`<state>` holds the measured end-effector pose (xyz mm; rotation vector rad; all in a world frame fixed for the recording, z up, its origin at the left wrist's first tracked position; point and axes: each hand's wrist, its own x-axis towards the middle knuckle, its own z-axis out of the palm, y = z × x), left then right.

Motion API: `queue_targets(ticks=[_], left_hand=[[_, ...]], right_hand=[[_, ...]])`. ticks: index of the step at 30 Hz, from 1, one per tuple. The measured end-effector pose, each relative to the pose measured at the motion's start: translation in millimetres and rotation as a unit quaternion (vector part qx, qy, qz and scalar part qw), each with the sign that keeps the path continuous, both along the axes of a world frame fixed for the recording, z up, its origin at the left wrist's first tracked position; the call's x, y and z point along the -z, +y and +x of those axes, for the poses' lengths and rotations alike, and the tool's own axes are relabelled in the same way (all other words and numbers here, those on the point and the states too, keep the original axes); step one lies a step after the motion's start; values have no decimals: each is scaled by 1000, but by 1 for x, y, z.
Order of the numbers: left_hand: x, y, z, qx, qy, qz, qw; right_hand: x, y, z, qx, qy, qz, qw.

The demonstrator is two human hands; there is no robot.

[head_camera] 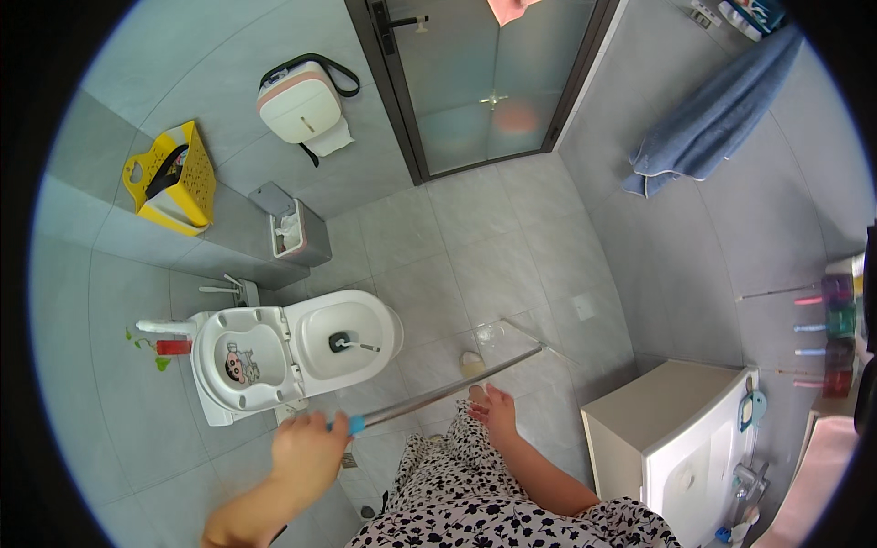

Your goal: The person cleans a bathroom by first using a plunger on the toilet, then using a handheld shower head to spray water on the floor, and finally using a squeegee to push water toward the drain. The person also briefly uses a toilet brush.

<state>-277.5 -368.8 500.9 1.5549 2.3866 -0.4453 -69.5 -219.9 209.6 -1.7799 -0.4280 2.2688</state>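
Note:
My left hand (308, 442) grips the blue-ended handle of a floor squeegee (452, 389), whose metal pole slants away to the right. At its far end the thin blade (526, 333) rests on the grey floor tiles, beside a shiny wet-looking spot (490, 335). My right hand (497, 414) hovers just below the pole, fingers apart and holding nothing; I cannot tell whether a fingertip touches the pole. A foot in a light slipper (472, 364) shows under the pole's middle.
Left stands a toilet (349, 301) with its lid up and a brush (360, 346) in the bowl. Beyond it are an open bin (312, 233) and a yellow basket (199, 181). A washbasin cabinet (658, 404) stands right, below a hanging blue towel (712, 116). A frosted-glass door (466, 89) is ahead.

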Motion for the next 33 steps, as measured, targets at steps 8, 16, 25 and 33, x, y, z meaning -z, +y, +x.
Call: queue_targets(ticks=[8, 16, 25, 33], left_hand=[[-54, -15, 8, -256, 1, -94, 962], [-49, -32, 56, -460, -65, -146, 873], [87, 27, 25, -559, -260, -46, 786], [93, -20, 48, -519, -284, -138, 794]], right_hand=[[53, 1, -113, -56, 96, -174, 978], [54, -40, -269, -117, 115, -197, 967], [191, -7, -346, -215, 72, -44, 973], [169, 40, -263, -59, 78, -102, 990]])
